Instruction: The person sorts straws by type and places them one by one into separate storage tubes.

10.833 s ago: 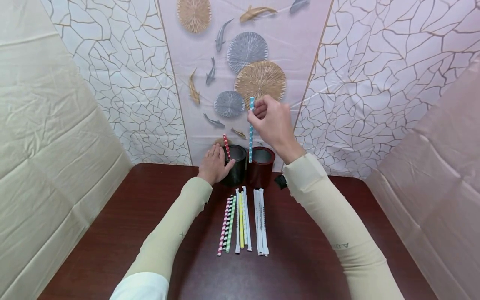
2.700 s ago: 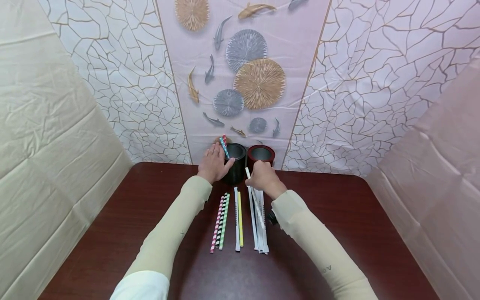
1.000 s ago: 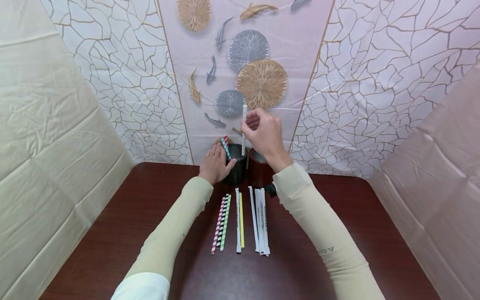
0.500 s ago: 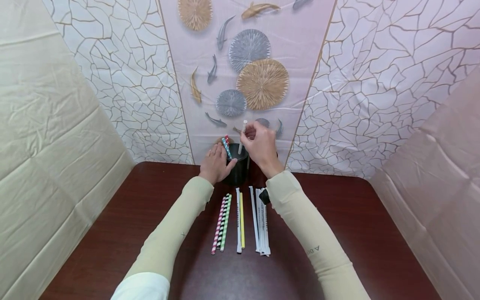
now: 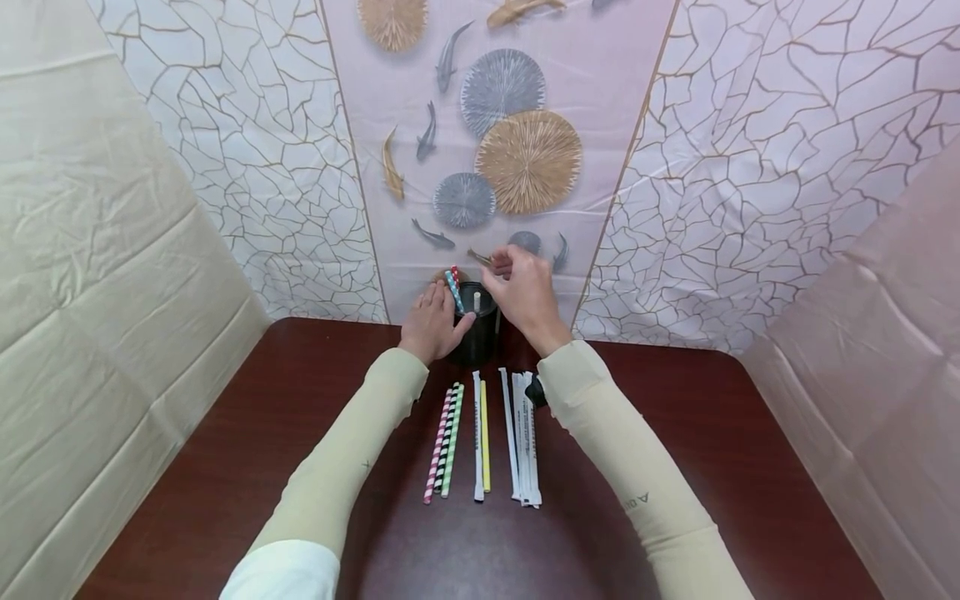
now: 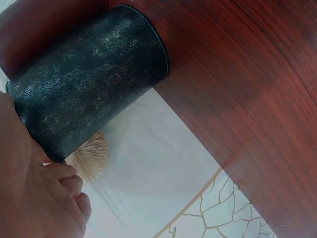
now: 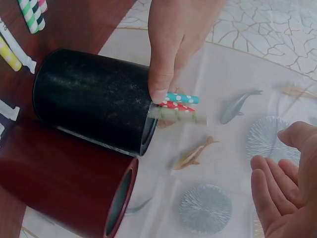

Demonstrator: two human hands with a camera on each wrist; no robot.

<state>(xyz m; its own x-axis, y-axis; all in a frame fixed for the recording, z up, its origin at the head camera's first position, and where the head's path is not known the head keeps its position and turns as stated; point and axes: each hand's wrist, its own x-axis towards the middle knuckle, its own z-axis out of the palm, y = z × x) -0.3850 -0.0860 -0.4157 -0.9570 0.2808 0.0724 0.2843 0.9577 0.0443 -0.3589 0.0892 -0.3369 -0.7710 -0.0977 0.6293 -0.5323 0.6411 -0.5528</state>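
Hands flank the mouth of a black cup [image 5: 474, 343] standing near the back of the desk [image 5: 225, 467]. The left hand [image 5: 433, 323] grasps the cup at its rim, thumb on the near side and fingers along the left. The right hand [image 5: 525, 293] is released, thumb parted from loosely bent fingers, just above and to the right of the mouth. A pale straw with green marks [image 7: 181, 116], blurred in the right wrist view, is in the black cup, its upper end past the rim. Beside the left thumb, a blue straw with white dots [image 7: 184, 98] and a red straw with white dots [image 7: 178, 106] lean together in the same cup. A dark red cup [image 7: 69, 178] stands just beside the black one, to its right, mostly hidden from the head view by the right hand. Nearer the person lie striped straws in pink and white [image 5: 437, 458], black and white [image 5: 447, 442] and green and white [image 5: 453, 442], then a paper-wrapped straw [image 5: 478, 437] beside a yellow straw [image 5: 485, 437], then a cluster of wrapped straws [image 5: 527, 454]. Beige sleeves [image 5: 375, 425] cover both forearms. Behind, a patterned cloth [image 5: 420, 83] shows fish and round discs.
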